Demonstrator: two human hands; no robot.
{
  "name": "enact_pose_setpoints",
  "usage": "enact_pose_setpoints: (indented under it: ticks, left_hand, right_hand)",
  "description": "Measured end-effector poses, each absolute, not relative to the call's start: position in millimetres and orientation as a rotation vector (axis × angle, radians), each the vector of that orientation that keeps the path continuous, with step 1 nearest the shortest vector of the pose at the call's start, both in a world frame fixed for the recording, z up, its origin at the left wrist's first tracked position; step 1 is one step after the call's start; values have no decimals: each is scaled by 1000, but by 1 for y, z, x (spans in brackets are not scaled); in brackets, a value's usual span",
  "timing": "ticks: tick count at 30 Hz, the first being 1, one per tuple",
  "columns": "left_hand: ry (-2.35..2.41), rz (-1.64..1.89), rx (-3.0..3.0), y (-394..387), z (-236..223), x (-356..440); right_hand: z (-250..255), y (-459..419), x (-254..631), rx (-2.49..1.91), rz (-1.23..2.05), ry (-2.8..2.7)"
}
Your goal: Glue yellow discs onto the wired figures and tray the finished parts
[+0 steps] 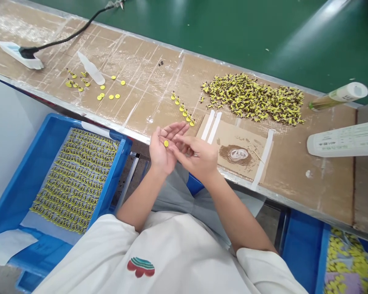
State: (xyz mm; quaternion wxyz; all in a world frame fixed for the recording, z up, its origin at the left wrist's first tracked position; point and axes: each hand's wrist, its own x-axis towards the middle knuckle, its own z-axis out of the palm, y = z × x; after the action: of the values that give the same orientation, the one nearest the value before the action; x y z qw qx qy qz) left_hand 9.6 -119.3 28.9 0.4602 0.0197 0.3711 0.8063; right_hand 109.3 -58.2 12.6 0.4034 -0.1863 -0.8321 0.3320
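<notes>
My left hand point(163, 149) is cupped palm up, bearing a small round yellow disc point(166, 143) near the base of its fingers. Over that palm, my right hand point(199, 155) has its thumb and fingers drawn together, the thumb tip beside the disc. Anything pinched between those fingertips is too small or hidden to make out. Just beyond my hands, a short row of little yellow-and-dark figures on yellow round bases point(184, 110) stands on the cardboard-covered bench point(141, 98). A cardboard piece point(213, 141) with a wet puddle of clear liquid point(238, 155) lies to the right.
A heap of yellow-and-dark figures point(254, 98) covers the back right, near two clear cylinders point(343, 141). Leftward are loose yellow discs point(111, 96), a white bottle point(90, 69) and a corded white device point(21, 55). A blue crate point(14, 183) holds rows of figures.
</notes>
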Motion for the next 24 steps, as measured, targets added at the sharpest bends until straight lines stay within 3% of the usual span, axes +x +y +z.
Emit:
enact_pose_setpoints:
  ticks: [6, 13, 24]
  left_hand:
    - [904, 1939, 148, -118, 43, 27]
    - [886, 1749, 237, -126, 52, 42]
    - [820, 1792, 487, -134, 22, 55]
  right_hand:
    - [8, -69, 115, -583, 1202, -1964]
    - [22, -70, 130, -894, 1893, -1152]
    - [46, -87, 158, -925, 2166, -672]
